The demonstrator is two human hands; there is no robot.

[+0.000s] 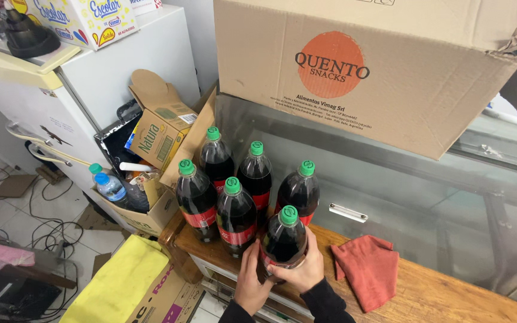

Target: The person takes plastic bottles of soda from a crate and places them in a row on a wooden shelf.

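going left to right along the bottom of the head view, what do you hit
yellow cloth → left hand → dark soda bottle with a green cap, gripped between both hands → right hand → red rag on the wooden counter

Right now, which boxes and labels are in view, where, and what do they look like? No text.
Large brown carton: top right on the glass case, round orange mark.
White carton: top left on the fridge, blue and yellow print.
Small brown box: beside the fridge, green print.
Dark bottles: wooden counter, red labels, green caps; both hands hold the nearest bottle.
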